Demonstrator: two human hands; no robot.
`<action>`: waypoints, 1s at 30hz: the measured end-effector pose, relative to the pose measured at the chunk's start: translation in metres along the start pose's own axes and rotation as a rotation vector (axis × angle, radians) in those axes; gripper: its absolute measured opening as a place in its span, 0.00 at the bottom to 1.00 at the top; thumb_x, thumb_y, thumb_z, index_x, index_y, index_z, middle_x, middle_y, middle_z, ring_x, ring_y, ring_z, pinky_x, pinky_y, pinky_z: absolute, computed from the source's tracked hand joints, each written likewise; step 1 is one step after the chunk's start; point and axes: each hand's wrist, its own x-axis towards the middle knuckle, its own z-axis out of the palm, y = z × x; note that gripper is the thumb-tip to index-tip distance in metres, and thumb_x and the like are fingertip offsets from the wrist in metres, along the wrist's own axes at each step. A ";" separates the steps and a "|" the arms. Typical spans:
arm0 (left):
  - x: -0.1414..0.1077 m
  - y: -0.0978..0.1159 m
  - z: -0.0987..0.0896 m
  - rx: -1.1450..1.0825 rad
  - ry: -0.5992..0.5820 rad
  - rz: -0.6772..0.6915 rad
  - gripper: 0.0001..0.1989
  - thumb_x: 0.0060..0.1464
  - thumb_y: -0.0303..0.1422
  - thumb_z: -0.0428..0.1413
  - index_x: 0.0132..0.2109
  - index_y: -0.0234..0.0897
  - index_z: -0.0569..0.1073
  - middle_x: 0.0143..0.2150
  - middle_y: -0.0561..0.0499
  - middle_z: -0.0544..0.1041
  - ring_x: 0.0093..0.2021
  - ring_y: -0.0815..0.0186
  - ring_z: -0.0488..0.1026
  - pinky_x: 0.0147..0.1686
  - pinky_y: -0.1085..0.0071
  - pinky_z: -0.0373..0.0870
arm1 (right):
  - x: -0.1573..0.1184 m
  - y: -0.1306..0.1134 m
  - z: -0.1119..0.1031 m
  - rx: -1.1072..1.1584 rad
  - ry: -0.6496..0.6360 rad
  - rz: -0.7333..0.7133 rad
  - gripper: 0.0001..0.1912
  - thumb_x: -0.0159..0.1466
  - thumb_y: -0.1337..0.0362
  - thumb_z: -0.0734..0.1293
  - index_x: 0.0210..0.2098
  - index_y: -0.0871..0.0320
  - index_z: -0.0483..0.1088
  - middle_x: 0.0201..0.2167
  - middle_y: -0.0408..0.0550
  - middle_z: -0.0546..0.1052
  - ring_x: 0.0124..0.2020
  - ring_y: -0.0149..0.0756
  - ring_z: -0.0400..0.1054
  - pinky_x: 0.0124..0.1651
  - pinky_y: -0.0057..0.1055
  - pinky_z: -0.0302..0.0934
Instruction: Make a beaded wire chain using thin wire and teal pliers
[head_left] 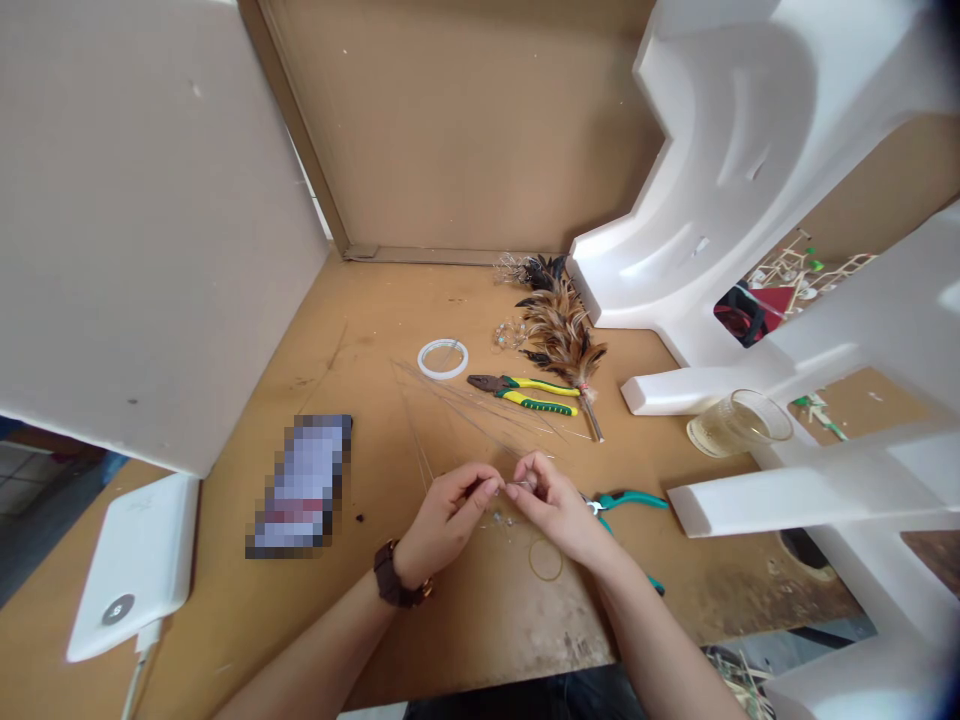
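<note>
My left hand (465, 500) and my right hand (551, 500) meet over the table, fingertips pinched close together. Between them they hold a thin wire (523, 484); its fine detail is too small to make out. A few small clear beads (504, 520) lie just below the fingers. Partly behind my right hand are teal-handled pliers (634, 498), and a yellowish rubber band (545, 560) rests near my right wrist. Beyond the hands, long straight wires (450, 400) spread over the wood beside green-and-yellow pliers (525, 394).
A white ring roll (442, 359), a brown feather duster (562, 330) and tangled beaded wire (509, 333) lie farther back. On the left are a blurred phone (304, 485) and a white power bank (139, 560) with a cable. White foam pieces (720, 508) and a glass (739, 424) stand right.
</note>
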 end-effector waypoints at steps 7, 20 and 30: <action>0.000 0.000 -0.002 -0.146 0.010 -0.070 0.08 0.56 0.33 0.50 0.33 0.35 0.71 0.25 0.54 0.66 0.27 0.71 0.61 0.29 0.76 0.59 | 0.003 0.007 -0.003 0.220 -0.072 -0.045 0.12 0.65 0.56 0.54 0.33 0.57 0.61 0.17 0.36 0.56 0.20 0.27 0.51 0.25 0.25 0.48; 0.005 -0.008 0.006 -0.814 0.033 -0.241 0.09 0.55 0.32 0.52 0.29 0.34 0.73 0.29 0.50 0.70 0.36 0.66 0.66 0.42 0.69 0.61 | 0.003 0.010 -0.003 0.314 -0.168 -0.050 0.14 0.65 0.54 0.55 0.34 0.58 0.62 0.17 0.36 0.61 0.20 0.26 0.55 0.27 0.26 0.53; 0.003 -0.007 0.005 -0.825 0.094 -0.293 0.10 0.53 0.35 0.54 0.35 0.32 0.77 0.21 0.55 0.64 0.29 0.71 0.66 0.35 0.74 0.64 | 0.003 0.004 0.002 0.369 -0.254 -0.030 0.15 0.64 0.52 0.56 0.35 0.59 0.61 0.19 0.39 0.68 0.21 0.29 0.64 0.30 0.29 0.59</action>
